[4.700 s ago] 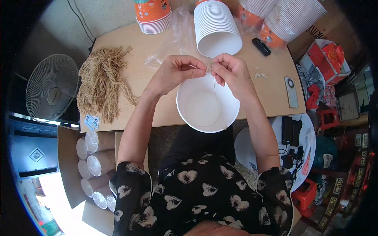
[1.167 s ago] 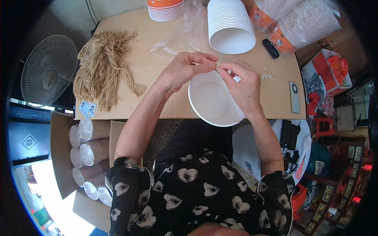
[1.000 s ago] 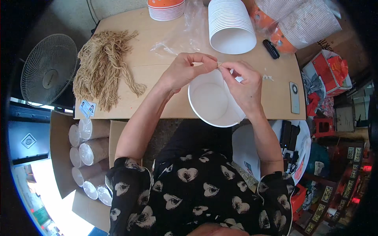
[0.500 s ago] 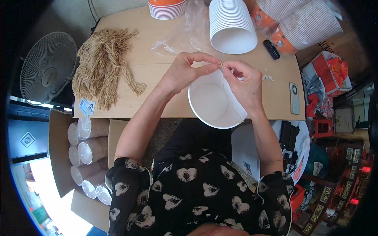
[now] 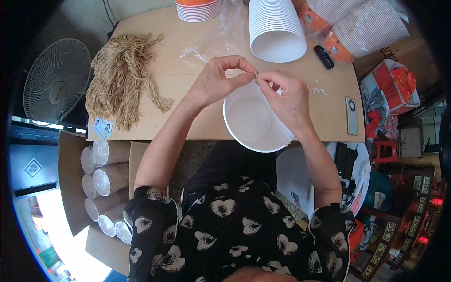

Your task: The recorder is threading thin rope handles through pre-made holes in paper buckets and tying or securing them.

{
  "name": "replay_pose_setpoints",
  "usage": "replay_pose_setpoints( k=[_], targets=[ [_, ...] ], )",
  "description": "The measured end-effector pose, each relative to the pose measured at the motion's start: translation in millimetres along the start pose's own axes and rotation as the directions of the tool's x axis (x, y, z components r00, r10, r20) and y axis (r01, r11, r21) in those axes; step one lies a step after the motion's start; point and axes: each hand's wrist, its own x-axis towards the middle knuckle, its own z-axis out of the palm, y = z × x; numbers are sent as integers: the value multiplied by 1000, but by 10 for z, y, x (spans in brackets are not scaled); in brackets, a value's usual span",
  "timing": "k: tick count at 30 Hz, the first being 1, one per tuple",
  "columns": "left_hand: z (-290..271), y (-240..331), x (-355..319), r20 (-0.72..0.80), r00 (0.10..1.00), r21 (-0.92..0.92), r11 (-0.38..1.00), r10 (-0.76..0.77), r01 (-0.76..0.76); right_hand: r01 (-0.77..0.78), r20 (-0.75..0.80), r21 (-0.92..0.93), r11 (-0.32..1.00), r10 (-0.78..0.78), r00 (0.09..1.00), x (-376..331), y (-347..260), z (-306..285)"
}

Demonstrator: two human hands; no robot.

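Over the last second the hands had drawn a little closer together above the white paper bowl (image 5: 253, 123), the fingertips now meeting over its far rim, whereas shortly before the right hand had sat slightly apart and further right. The bowl itself had hardly shifted; it lay at the near edge of the worktop (image 5: 188, 120), tipped a little toward the person. That suggested the fine work at the rim was still under way rather than finished.

The left hand (image 5: 217, 81) was nearly closed, thumb and forefinger pinched on something small and pale at the rim, too thin to make out; it may have been a strand of cord. The right hand (image 5: 285, 96) was likewise curled, its fingertips pinched at the same spot and its palm resting over the bowl's right side.

A heap of tan cords (image 5: 123, 77) lay well to the left, a stack of white bowls (image 5: 276, 29) on its side beyond the hands, and a dark remote (image 5: 352, 115) to the right
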Motion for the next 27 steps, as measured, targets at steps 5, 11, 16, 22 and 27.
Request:
replay_pose_setpoints(
  k=[5,11,16,22,27],
  targets=[
    [-78,-28,20,41,957,372,885,286,-281,38,18,-32,999,-37,999,27,24,22],
    [-143,-90,25,76,947,256,912,312,-321,34,14,-12,999,-34,999,24,11,34],
    [-125,-99,29,46,973,216,948,228,-233,56,1,-7,998,-56,998,29,13,44],
    [-114,-35,2,49,985,149,974,163,-168,57,10,-21,998,-57,998,23,8,41],
    [-136,7,-18,24,995,124,988,93,-95,75,-3,-12,997,-75,997,29,46,43]
  ],
)
